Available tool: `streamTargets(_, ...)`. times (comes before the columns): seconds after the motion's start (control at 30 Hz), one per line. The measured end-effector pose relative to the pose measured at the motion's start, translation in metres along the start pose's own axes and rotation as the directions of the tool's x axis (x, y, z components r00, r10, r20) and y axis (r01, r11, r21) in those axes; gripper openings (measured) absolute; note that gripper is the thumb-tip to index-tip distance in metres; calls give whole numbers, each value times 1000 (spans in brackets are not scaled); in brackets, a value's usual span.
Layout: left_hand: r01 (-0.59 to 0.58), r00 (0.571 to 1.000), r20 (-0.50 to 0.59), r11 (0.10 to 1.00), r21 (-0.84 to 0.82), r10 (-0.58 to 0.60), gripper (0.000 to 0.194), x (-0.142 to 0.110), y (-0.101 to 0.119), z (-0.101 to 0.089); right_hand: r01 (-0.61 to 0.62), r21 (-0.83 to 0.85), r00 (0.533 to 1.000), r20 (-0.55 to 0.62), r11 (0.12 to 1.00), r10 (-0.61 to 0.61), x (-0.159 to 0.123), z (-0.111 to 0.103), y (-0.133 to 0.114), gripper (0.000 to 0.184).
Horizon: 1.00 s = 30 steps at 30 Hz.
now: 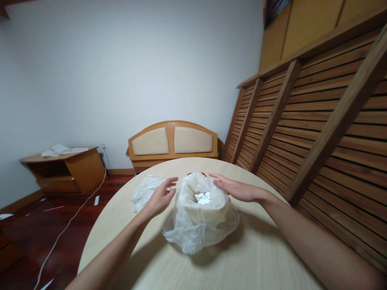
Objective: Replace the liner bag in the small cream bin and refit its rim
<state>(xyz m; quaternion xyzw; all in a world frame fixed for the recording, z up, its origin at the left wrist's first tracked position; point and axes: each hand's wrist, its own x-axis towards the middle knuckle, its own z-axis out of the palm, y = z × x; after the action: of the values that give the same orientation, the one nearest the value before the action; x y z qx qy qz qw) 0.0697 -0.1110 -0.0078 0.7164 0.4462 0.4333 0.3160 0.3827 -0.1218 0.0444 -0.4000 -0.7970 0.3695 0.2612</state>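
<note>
A small bin or pot lined with a clear plastic bag (201,217) stands in the middle of a round pale wooden table (256,257). Something crumpled and silvery (203,197) lies inside it. My left hand (160,196) is at the bag's left rim, fingers slightly curled and apart, holding nothing that I can see. My right hand (234,188) lies flat over the right rim, fingers stretched out towards the left. A second crumpled clear bag (145,190) rests on the table just left of my left hand.
A headboard with padded panels (173,141) leans against the white wall behind the table. A low wooden cabinet (65,169) with papers stands at the left. A white cable (72,219) runs over the dark floor. Slatted wooden panels (317,121) line the right side.
</note>
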Motion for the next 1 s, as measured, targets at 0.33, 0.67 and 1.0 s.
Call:
streamTargets(0.33, 64, 866, 477, 914, -402, 149, 150, -25, 11, 16, -5, 306, 987, 156, 952, -45, -36, 42, 48, 105)
streamTargets(0.67, -12, 734, 677, 997, -81, 63, 150, -36, -12, 2, 56, 286, 978, 177, 957, -110, -48, 41, 64, 148)
streamTargets(1.0, -67, 839, 469, 908, -413, 275, 155, -20, 19, 23, 238, 353, 971, -72, 905, -228, -31, 54, 38, 165)
